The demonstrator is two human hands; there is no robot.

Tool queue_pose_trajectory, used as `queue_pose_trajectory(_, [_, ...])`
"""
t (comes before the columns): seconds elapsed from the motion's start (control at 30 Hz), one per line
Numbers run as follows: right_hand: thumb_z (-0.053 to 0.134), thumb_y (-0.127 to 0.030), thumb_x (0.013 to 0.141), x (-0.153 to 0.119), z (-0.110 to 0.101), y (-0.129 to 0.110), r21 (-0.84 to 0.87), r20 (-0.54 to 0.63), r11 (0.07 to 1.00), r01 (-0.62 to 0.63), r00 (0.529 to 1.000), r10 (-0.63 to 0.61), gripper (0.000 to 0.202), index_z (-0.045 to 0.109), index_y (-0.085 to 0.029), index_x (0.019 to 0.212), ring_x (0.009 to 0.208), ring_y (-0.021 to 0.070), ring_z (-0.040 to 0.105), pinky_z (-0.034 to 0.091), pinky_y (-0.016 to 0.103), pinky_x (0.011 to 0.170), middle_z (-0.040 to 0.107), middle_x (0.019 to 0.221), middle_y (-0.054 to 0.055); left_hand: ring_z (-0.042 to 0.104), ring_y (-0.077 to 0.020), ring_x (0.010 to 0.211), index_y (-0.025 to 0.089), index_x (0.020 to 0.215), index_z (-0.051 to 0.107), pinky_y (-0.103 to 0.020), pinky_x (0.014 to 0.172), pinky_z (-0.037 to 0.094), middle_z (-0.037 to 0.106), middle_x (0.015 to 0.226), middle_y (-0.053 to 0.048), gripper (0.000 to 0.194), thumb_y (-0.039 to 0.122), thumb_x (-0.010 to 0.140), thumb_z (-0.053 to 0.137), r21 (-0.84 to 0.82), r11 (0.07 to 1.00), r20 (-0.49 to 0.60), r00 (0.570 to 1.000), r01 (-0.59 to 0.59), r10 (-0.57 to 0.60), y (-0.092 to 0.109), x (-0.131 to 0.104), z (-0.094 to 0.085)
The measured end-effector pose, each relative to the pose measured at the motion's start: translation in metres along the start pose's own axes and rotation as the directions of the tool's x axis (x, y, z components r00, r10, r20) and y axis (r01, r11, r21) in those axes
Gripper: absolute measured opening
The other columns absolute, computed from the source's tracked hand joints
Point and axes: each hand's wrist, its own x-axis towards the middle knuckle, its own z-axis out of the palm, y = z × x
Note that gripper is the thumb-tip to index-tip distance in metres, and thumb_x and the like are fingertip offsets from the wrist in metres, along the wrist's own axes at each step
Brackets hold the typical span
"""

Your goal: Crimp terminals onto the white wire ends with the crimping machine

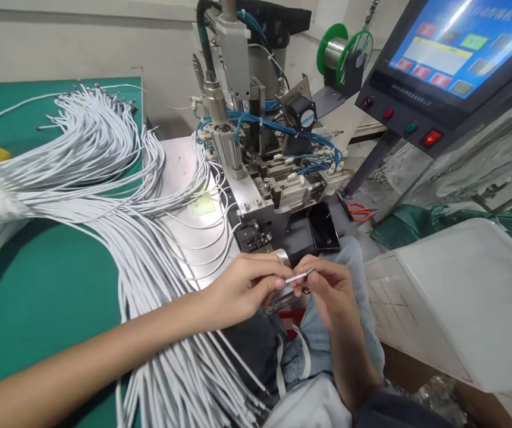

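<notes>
Between both hands, above my lap, runs the end of a white cable (297, 277). My left hand (244, 288) is closed, pinching its white jacket between thumb and fingertips. The fingers of my right hand (330, 288) are closed on the cable's tip, where a bit of green shows; the small wires there are partly hidden. Just beyond the hands stands a bench machine (256, 196) with metal cylinders and blue air tubes. A large bundle of white cables (148, 261) passes under my left forearm, and its loose ends hang toward my lap.
A second cable bunch (95, 128) lies on the green mat (59, 285). Beside the machine are a black phone (324, 227) and red-handled scissors (359, 211). A control screen (461, 47) and a green wire spool (338, 54) stand behind. A white bin (474, 297) is at right.
</notes>
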Motion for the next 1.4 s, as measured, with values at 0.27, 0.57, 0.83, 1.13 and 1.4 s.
queue_pose_trajectory(0.27, [0.068, -0.024, 0.076, 0.003, -0.002, 0.004, -0.087, 0.022, 0.99, 0.114, 0.993, -0.113, 0.005, 0.072, -0.024, 0.079, 0.058, 0.0099, 0.051, 0.04, 0.024, 0.052, 0.057, 0.069, -0.001, 0.05, -0.0065, 0.053, 0.01, 0.084, 0.066, -0.016, 0.053, 0.041, 0.055, 0.065, -0.001, 0.021, 0.017, 0.089, 0.047, 0.014, 0.999, 0.079, 0.996, 0.051, -0.052, 0.003, 0.001, 0.002])
queue_pose_trajectory(0.57, [0.059, -0.015, 0.079, -0.004, 0.001, -0.011, -0.632, -0.027, 0.765, 0.125, 0.983, -0.182, 0.011, 0.069, -0.017, 0.073, 0.048, 0.0063, 0.036, 0.027, 0.022, 0.043, 0.043, 0.058, -0.004, 0.052, -0.011, 0.069, 0.012, 0.097, 0.063, -0.02, 0.06, 0.042, 0.058, 0.077, -0.006, 0.023, 0.007, 0.086, 0.043, 0.354, 0.927, 0.043, 0.992, -0.125, 0.118, -0.014, -0.008, 0.004])
queue_pose_trajectory(0.83, [0.058, -0.017, 0.08, -0.002, 0.009, 0.004, -0.483, -0.071, 0.852, 0.203, 0.96, -0.269, 0.015, 0.066, -0.016, 0.068, 0.048, 0.0071, 0.036, 0.028, 0.023, 0.045, 0.039, 0.053, -0.005, 0.051, -0.0086, 0.061, 0.014, 0.087, 0.062, -0.018, 0.055, 0.042, 0.057, 0.07, -0.003, 0.011, 0.012, 0.086, 0.051, 0.358, 0.926, -0.011, 0.991, -0.124, 0.136, -0.011, -0.007, 0.007])
queue_pose_trajectory(1.13, [0.054, -0.007, 0.078, -0.006, 0.007, -0.002, -0.743, 0.037, 0.631, 0.22, 0.956, -0.29, 0.02, 0.055, -0.015, 0.059, 0.048, 0.006, 0.029, 0.024, 0.024, 0.046, 0.027, 0.054, -0.006, 0.046, -0.0126, 0.056, 0.01, 0.09, 0.059, -0.025, 0.049, 0.037, 0.055, 0.069, -0.004, 0.024, 0.001, 0.082, 0.038, 0.821, 0.489, 0.147, 0.938, -0.293, 0.315, -0.013, -0.011, 0.006])
queue_pose_trajectory(1.4, [0.055, -0.014, 0.08, -0.007, 0.016, 0.008, -0.6, -0.103, 0.765, 0.235, 0.925, -0.365, 0.016, 0.061, -0.017, 0.065, 0.047, 0.008, 0.032, 0.026, 0.024, 0.046, 0.031, 0.052, -0.006, 0.049, -0.0096, 0.058, 0.014, 0.09, 0.061, -0.02, 0.053, 0.04, 0.052, 0.066, -0.002, 0.018, 0.016, 0.09, 0.043, 0.488, 0.862, 0.027, 0.99, -0.137, 0.142, -0.01, -0.011, 0.009])
